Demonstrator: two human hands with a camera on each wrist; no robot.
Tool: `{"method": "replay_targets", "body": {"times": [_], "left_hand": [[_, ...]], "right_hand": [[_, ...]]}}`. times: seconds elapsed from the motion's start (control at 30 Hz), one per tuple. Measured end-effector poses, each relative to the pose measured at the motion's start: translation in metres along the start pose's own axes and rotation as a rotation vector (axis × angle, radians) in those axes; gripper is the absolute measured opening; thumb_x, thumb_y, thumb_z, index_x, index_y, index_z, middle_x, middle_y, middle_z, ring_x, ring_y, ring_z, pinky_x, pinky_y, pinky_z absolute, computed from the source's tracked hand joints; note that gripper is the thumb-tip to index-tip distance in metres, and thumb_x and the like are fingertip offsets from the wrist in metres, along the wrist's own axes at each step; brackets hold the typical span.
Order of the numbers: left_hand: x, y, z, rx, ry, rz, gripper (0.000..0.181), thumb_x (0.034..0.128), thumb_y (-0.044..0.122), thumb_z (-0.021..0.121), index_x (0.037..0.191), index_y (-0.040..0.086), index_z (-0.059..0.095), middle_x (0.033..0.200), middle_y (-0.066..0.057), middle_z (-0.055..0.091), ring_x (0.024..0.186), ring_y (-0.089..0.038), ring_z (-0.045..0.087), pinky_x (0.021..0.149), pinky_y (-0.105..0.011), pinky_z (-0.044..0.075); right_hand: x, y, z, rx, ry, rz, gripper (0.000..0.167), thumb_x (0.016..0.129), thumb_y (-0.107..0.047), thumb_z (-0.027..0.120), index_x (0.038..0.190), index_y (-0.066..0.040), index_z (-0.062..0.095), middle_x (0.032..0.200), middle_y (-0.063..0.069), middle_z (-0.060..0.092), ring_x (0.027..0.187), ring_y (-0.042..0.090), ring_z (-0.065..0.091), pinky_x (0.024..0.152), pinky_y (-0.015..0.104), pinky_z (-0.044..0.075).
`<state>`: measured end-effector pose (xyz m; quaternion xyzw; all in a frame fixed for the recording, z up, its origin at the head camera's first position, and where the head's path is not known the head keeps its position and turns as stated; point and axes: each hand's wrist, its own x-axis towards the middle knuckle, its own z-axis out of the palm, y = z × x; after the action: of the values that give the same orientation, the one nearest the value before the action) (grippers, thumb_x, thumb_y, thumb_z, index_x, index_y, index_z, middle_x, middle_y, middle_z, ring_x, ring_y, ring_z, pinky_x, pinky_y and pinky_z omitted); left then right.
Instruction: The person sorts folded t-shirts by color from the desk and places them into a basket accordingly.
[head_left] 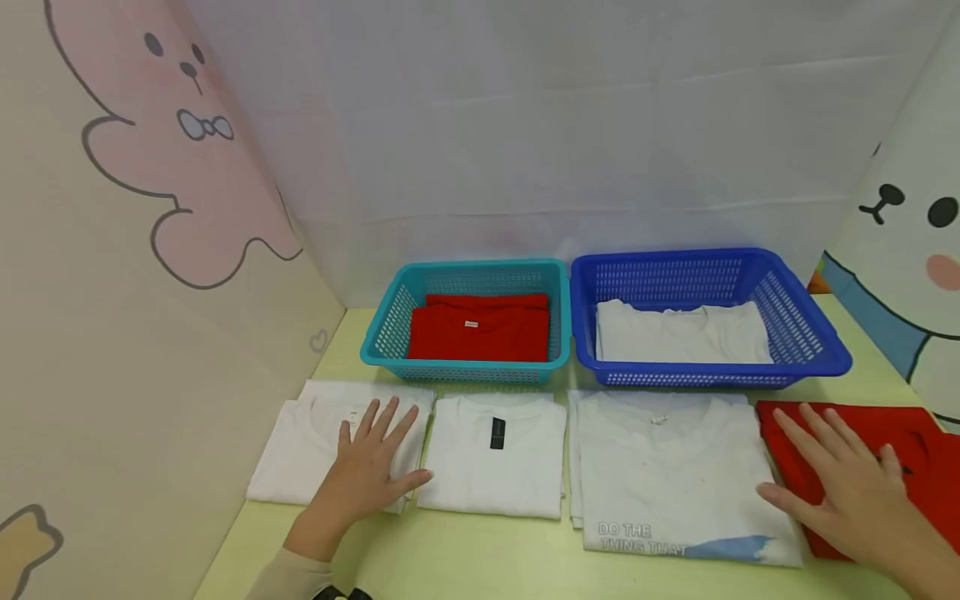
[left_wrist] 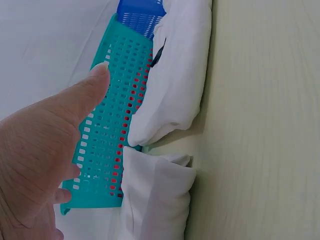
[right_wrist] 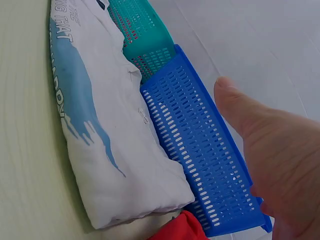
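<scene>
Left hand (head_left: pixel 367 467) over white shirt (head_left: pixel 296 454), right hand (head_left: pixel 851 492) (spread) over red shirt (head_left: pixel 896 423)

The right hand (head_left: pixel 855 496) hides part of the red shirt (head_left: pixel 892 421), which the head view's right edge cuts off; the left hand (head_left: pixel 367 471) covers part of the left white shirt (head_left: pixel 296 458). The teal basket (head_left: pixel 465 367) hides the bottom of the red stack (head_left: pixel 480 340), the blue basket (head_left: pixel 712 368) that of the white stack (head_left: pixel 675 337). The black label's (head_left: pixel 497 433) writing is too small to read.
</scene>
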<state>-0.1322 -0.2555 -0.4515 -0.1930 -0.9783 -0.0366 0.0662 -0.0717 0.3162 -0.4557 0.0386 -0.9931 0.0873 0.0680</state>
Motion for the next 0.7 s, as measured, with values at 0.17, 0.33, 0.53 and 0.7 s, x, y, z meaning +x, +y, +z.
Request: {"method": "replay_targets", "body": {"times": [0.17,0.33,0.53,0.7], "left_hand": [[-0.003,0.005,-0.001,-0.009,0.015,-0.004,0.090,0.0796,0.071,0.058,0.151,0.022,0.033,0.153,-0.015,0.031,0.141,-0.043,0.021,0.098,-0.076,0.019],[0.001,0.017,0.000,-0.018,0.014,0.005,0.090,0.0800,0.072,0.057,0.151,0.022,0.033,0.153,-0.015,0.031,0.141,-0.042,0.021,0.098,-0.077,0.018],[0.015,0.044,0.008,-0.039,-0.020,0.043,0.089,0.0822,0.075,0.048,0.153,0.025,0.028,0.156,-0.012,0.026,0.143,-0.040,0.017,0.100,-0.075,0.017],[0.034,0.077,0.015,-0.028,-0.029,0.132,0.088,0.0841,0.078,0.039,0.154,0.027,0.024,0.156,-0.012,0.025,0.142,-0.040,0.019,0.100,-0.074,0.019]], "right_hand": [[0.001,0.000,0.001,0.021,-0.005,-0.014,0.110,0.074,-0.057,0.073,0.151,-0.002,0.018,0.149,0.035,0.019,0.140,0.051,-0.002,0.093,0.077,-0.010],[0.003,0.001,0.003,0.044,-0.001,-0.026,0.108,0.076,-0.056,0.072,0.151,-0.001,0.018,0.147,0.036,0.022,0.138,0.053,0.004,0.094,0.077,-0.008],[0.008,0.003,0.004,0.077,-0.054,-0.022,0.106,0.078,-0.059,0.069,0.150,0.001,0.019,0.141,0.040,0.028,0.133,0.057,0.012,0.092,0.080,-0.002],[0.011,0.005,0.007,0.101,-0.129,-0.006,0.104,0.081,-0.062,0.063,0.151,0.001,0.018,0.139,0.042,0.029,0.130,0.060,0.015,0.089,0.081,0.001]]}}
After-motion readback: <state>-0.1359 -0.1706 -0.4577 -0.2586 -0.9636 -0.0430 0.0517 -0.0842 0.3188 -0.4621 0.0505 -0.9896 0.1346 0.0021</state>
